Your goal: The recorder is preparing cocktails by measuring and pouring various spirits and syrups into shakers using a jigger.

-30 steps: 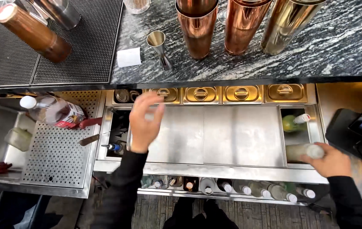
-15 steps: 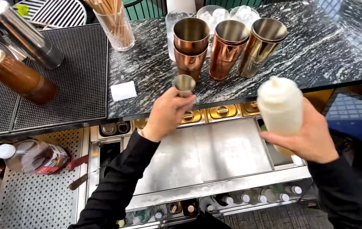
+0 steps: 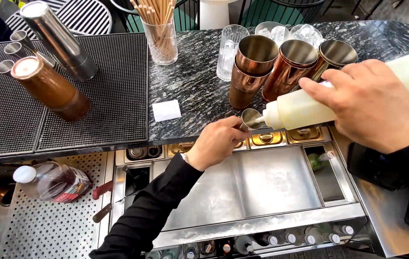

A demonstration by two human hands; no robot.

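Observation:
My left hand [image 3: 216,141] grips a small steel jigger [image 3: 251,118] at the front edge of the dark marbled counter [image 3: 195,81]. In my right hand [image 3: 370,105] is a pale squeeze bottle [image 3: 305,108], tipped on its side with its nozzle at the jigger's mouth. Just behind the jigger stand three copper shaker tins [image 3: 288,67], the left one stacked on another.
Two black rubber mats [image 3: 94,86] carry a copper tin [image 3: 48,88], a steel tin [image 3: 58,41] and small jiggers. A glass of wooden sticks [image 3: 160,33], clear glasses [image 3: 229,50] and a white card [image 3: 166,110] are on the counter. Below are steel lids [image 3: 257,184], a bottle rail and a lying bottle [image 3: 51,181].
My right hand brought the squeeze bottle up from the lower rail and tipped it sideways to the jigger. My left hand went up to the counter edge and took hold of the jigger.

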